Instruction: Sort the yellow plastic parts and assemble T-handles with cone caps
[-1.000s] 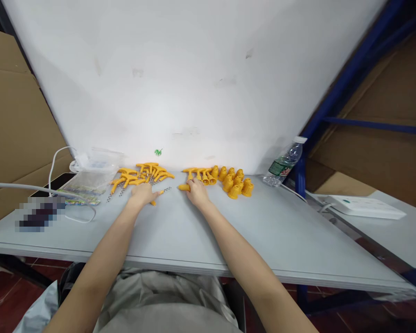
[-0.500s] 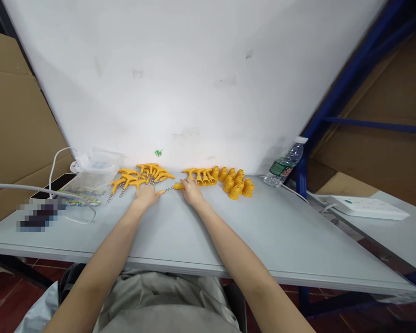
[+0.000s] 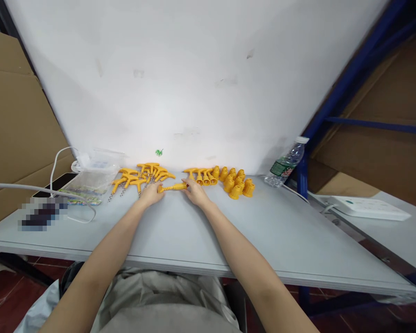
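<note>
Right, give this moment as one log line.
left hand: corkscrew handle | right hand: yellow sleeve | parts: touching | bottle: leaning

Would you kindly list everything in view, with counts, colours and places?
held piece: one, yellow, centre
loose corkscrews: several, yellow and silver, back left
corkscrews with cups: about four, yellow, back centre
loose cups: about nine, yellow, right of those
bottle: one, transparent, green label, back right
power strip: one, white, far right
plastic bags: count unclear, transparent, left
flat device: one, black, left
blurred patch: one, dark, left
cables: several, white, left and right
cardboard: two areas, brown, both sides
frame: one, blue, right
wall: one, white, behind
mark: one, green, on wall
table: one, grey, centre
clothing: one, grey, bottom
left hand: one, bare, held piece's left end
right hand: one, bare, held piece's right end
</note>
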A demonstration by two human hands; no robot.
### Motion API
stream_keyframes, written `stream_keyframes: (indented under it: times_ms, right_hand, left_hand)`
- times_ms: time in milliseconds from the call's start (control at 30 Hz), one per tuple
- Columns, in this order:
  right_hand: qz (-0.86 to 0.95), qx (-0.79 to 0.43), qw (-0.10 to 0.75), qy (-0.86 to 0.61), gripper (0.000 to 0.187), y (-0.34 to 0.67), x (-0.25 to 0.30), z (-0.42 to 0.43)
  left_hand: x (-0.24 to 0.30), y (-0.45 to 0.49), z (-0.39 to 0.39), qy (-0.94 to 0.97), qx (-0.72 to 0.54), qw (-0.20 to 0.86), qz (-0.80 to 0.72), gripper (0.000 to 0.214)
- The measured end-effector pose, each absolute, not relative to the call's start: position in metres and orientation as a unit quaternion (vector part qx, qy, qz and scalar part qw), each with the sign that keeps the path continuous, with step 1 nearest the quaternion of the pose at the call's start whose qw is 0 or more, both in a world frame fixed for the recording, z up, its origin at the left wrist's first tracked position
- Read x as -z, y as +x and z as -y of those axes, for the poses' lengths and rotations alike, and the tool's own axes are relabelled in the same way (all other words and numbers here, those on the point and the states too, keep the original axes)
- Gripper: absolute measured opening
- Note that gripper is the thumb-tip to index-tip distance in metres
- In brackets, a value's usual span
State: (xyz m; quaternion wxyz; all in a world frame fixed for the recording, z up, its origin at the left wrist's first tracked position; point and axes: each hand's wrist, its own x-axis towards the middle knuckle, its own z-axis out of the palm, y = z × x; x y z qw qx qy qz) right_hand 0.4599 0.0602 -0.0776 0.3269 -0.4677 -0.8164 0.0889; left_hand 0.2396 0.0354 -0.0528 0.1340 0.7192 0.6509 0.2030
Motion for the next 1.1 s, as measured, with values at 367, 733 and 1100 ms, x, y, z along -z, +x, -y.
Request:
stream_keyframes:
  times_ms: [367, 733, 1100]
  right_hand:
    - [0.751, -0.233, 0.436, -0.438, 0.042, 0.464, 0.081, -0.066]
    - [0.672, -0.399, 0.461, -0.421, 0.049, 0.469, 0.059, -0.05]
    - [0.592, -0.45, 0.411, -0.527, 0.06, 0.462, 0.046, -0.04]
  left_hand:
    - [0.053, 0.235, -0.038, 0.721, -0.289, 0.152, -0.612, 0.034]
    - [0.044, 0.235, -0.033, 0.739, -0.299, 0.061, -0.6, 0.032]
    - [0.045, 0.239, -0.032, 0.737, -0.328, 0.078, -0.586, 0.031]
